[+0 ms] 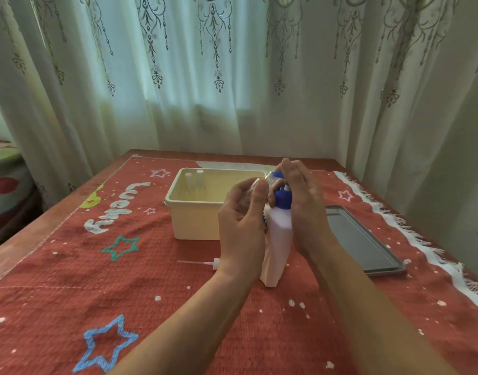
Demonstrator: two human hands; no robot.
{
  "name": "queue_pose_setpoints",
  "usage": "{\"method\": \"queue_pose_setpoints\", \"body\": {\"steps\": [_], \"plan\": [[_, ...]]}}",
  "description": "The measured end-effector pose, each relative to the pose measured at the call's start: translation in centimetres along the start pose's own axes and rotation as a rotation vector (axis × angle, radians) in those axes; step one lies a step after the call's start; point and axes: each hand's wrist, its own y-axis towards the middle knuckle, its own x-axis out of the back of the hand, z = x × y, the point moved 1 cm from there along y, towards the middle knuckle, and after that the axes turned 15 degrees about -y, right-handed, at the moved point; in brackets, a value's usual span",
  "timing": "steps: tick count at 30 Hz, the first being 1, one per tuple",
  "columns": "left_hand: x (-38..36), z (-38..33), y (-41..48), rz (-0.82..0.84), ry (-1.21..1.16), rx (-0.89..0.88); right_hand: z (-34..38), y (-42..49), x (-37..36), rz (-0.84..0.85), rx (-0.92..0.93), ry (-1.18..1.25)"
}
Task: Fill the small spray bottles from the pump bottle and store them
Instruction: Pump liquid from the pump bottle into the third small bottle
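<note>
A wooden table [21, 250] under a red woven cloth with stars [151, 288] carried everything. A cream rectangular plastic tub [194, 220] stood open in the middle, probably ready to take finished bottles. Its likely cover, a flat grey lid [359, 239], lay to the right of the tub.

Just in front of the tub's right corner stood the white pump bottle with a blue pump head [278, 239]. The right hand [302, 207] lay over that head with fingers fairly straight and together, apparently pressing it down. The left hand [240, 226] was curled around a small clear spray bottle [269, 176], tipped with its neck toward the spout, seemingly to catch the liquid.

Two small pale bottles [194, 180] stood in the tub's far left corner. A white spray top with a thin dip tube [205, 263] lay in front of the tub, presumably removed for filling.

The spout, the bottle's mouth and its fill level were hidden by the hands.
</note>
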Motion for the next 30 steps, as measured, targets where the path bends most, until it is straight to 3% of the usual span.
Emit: {"method": "queue_pose_setpoints", "body": {"steps": [30], "plan": [[0.14,0.36,-0.26,-0.018,-0.015,0.018,-0.34,0.33,-0.01,-0.009,0.006,0.002]]}}
